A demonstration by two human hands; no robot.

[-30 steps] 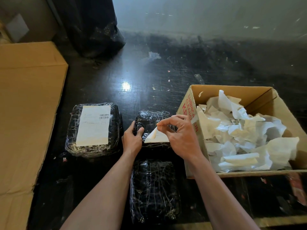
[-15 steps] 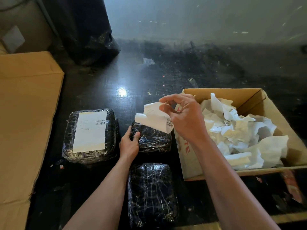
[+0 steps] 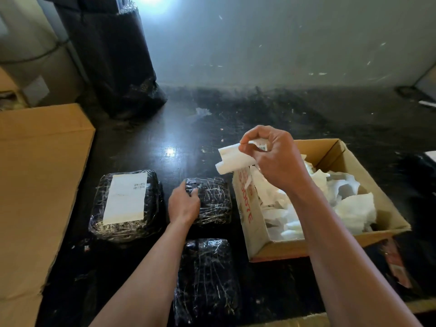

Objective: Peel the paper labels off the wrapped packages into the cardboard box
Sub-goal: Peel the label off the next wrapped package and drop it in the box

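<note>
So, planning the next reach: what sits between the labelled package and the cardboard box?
Head view: between the labelled package and the cardboard box lies a smaller unlabelled package, the left hand holding it.

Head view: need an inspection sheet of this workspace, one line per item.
surface: dark glossy surface, scuffed, with a light glare.
job's things: labelled package at left, label on top; middle package and near package show no label on top; cardboard box at right holds crumpled labels; peeled label is in the air by the box's far-left corner.
clutter: flat cardboard sheet at left; small pale scrap farther back.
grips: left hand holds the middle package's left end; right hand pinches the peeled label.
cables: one dark cord-like line far left, unclear.
surroundings: black wrapped bundle against a grey wall.
</note>
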